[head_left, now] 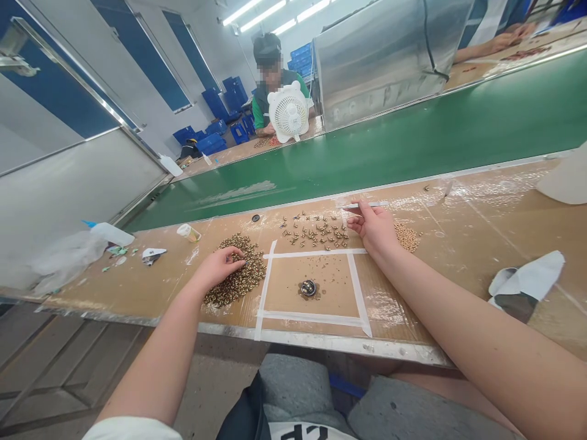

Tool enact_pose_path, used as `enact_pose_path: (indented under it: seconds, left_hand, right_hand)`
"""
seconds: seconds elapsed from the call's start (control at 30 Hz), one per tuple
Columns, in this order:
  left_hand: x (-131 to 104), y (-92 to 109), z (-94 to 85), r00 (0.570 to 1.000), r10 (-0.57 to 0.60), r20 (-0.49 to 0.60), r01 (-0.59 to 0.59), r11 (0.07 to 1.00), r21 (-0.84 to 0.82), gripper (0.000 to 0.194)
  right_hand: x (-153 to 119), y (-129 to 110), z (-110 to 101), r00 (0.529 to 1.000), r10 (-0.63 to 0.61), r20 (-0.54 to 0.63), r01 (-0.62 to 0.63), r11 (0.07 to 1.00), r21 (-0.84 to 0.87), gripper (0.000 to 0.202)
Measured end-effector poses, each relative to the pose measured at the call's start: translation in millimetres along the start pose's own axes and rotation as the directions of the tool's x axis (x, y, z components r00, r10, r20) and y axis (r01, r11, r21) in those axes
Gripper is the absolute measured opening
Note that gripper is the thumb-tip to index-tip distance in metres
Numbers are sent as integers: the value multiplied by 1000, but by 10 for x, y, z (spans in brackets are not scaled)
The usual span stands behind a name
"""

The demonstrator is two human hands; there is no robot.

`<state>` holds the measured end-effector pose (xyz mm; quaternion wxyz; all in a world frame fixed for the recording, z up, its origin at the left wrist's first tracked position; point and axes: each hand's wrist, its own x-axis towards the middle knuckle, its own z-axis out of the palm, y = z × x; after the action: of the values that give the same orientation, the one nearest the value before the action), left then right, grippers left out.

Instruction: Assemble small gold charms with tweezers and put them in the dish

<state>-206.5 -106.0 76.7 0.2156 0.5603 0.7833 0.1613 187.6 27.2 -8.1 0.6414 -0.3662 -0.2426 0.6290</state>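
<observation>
My left hand (223, 267) is at a heap of small brass-coloured metal pieces (236, 287), thumb and forefinger brought close together. Whatever they pinch is too small to make out. A thin, pale, silvery stick-like tool (376, 203) is held in the fingers of my right hand (373, 227), above the far side of the table. Loose metal pieces (316, 232) lie scattered to that hand's left. Beside the right wrist is a pile of small tan beads (406, 237). Between my arms, a small round black dish (308, 288) with a wet-looking ring sits inside a white-taped rectangle (312, 316).
A green conveyor belt (367, 153) runs behind the table. A white fan (290, 112) and a person (268, 73) are across it. On the left are a white bottle (112, 233) and a small tub (188, 232); crumpled paper (532, 281) lies right.
</observation>
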Motion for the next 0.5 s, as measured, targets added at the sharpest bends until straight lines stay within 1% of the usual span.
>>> enact_pose_path:
  seconds: [0.13, 0.2, 0.27, 0.33, 0.4, 0.5]
  left_hand:
    - [20, -17, 12, 999, 13, 30, -15, 997, 82, 28]
    - [29, -30, 14, 999, 12, 37, -15, 997, 77, 27]
    - [30, -39, 7, 1000, 0, 30, -1, 999, 40, 27]
    - [26, -29, -5, 1000, -23, 10, 23, 999, -36, 29]
    - [23, 12, -11, 999, -52, -7, 50, 987, -155, 31]
    - [25, 151, 3, 996, -78, 33, 84, 919, -385, 38]
  right_hand:
    - [-3, -3, 4, 1000, -2, 4, 2, 1000, 0, 28]
    - [-7, -11, 10, 1000, -3, 2, 3, 1000, 3, 29]
    - [-5, -13, 10, 1000, -2, -3, 2, 1000, 5, 29]
    - [1, -7, 7, 1000, -1, -6, 1, 1000, 7, 26]
    - [10, -2, 2, 1000, -3, -2, 3, 1000, 8, 23]
    - [24, -7, 2, 1000, 4, 1, -4, 1000, 13, 22]
